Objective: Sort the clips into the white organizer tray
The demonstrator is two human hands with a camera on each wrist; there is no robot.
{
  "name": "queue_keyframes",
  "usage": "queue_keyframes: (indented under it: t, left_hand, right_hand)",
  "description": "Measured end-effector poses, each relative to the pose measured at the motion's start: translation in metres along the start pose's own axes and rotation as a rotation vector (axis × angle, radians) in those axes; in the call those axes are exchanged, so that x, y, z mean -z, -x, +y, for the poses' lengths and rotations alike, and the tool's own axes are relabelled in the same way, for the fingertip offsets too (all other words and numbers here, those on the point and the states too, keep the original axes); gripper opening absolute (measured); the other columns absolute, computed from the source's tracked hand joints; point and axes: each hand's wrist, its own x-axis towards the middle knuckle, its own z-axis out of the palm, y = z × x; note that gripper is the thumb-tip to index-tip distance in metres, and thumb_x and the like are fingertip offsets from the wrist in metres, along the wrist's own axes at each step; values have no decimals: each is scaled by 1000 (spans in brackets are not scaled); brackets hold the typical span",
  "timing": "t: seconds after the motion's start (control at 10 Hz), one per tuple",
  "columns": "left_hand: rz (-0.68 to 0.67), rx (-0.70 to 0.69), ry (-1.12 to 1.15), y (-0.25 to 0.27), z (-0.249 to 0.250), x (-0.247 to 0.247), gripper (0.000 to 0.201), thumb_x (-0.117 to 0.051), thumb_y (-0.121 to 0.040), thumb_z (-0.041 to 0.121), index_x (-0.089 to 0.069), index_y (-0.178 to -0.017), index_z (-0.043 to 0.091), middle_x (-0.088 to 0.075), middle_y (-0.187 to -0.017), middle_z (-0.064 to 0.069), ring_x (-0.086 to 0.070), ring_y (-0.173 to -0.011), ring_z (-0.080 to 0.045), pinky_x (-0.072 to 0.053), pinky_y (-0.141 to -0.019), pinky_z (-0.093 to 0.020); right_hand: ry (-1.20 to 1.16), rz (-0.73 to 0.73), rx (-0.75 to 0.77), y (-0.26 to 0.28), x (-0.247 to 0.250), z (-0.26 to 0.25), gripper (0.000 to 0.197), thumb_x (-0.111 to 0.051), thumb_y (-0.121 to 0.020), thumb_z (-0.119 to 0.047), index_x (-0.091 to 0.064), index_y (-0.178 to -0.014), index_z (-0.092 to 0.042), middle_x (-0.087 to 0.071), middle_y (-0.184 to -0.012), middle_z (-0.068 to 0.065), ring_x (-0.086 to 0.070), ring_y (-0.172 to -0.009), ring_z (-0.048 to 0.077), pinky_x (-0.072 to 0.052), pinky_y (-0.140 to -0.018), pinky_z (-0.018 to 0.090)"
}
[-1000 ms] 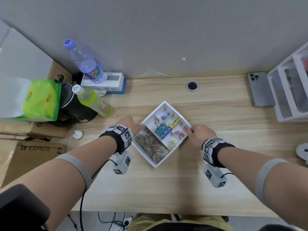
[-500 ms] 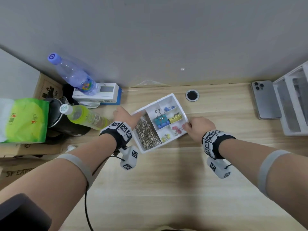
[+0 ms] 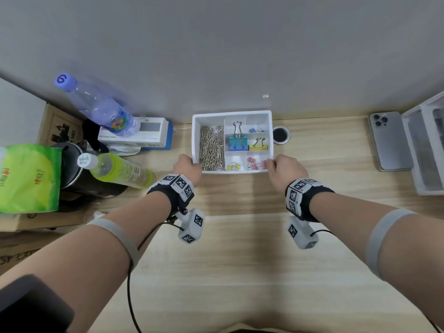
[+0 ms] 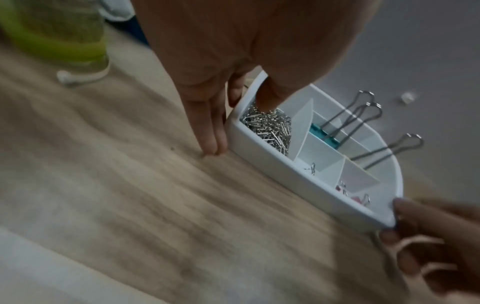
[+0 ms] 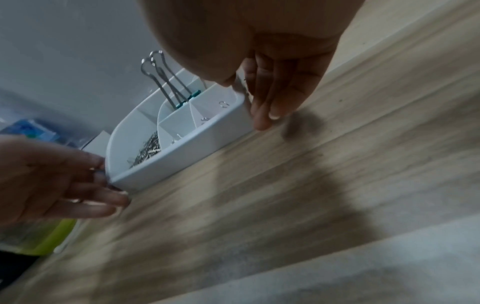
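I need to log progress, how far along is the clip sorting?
Done: the white organizer tray holds paper clips and binder clips grouped by colour, teal, yellow, pink. In hand: left hand and right hand grip its near corners by the wall. Left: no loose clips visible on the desk.

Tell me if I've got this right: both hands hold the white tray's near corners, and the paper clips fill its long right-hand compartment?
Not quite. The paper clips fill the long left-hand compartment, as the head view shows. The left hand and right hand do hold the white tray's near corners.
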Motion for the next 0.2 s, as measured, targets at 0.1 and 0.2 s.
queue_keyframes:
  t: [0.1, 0.2]
  left_hand:
    - [-113, -5, 91, -12, -9, -3, 31, -46, -76, 24, -46, -104, 11, -63, -98, -20, -67, -86, -37, -59, -77, -48]
    - [-184, -12, 126, -12, -11, -1, 46, -47, -69, 31, -42, -109, 9, -61, -94, -20, -63, -81, -35, -52, -68, -42]
  right_hand:
    - [-160, -19, -66, 1, 3, 2, 35, -37, -99, -41, -53, -103, -10, -62, -87, 8, -60, -78, 32, -51, -71, 39]
    - [-297, -19, -41, -2, 6, 1, 36, -44, -97, -37, -46, -121, -10, -64, -92, 6, -62, -81, 27, -51, -74, 39]
